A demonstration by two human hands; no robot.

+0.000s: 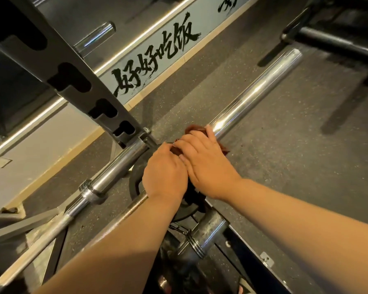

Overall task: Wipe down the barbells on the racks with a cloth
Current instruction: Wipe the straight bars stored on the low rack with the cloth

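Both hands sit together on the barbell (257,88) that I am wiping, at the inner end of its chrome sleeve, just beside the foot of the rack (72,66) upright. The right hand (206,164) lies on top of the reddish-brown cloth (194,130), with its fingers curled over the cloth and pressing it against the bar. The left hand (165,175) touches the right one on the near side, its fingers bent around the same bunch of cloth, so I count both as gripping the cloth (how far it wraps under the bar is hidden by the hands). What matters for the next stroke is the direction of the bar. Its long axis runs diagonally away from me, from the hands up and to the right, and the whole bare sleeve lies beyond the right hand, ending free above the floor (295,166), well apart from the rack. So the right hand is the nearer one to that bare length, and I judge that the stroke should slide outward along this axis, with the left hand following or steadying. A second barbell (115,168) rests in the rack just left of the hands, running down to the left, and I think it waits for its turn.
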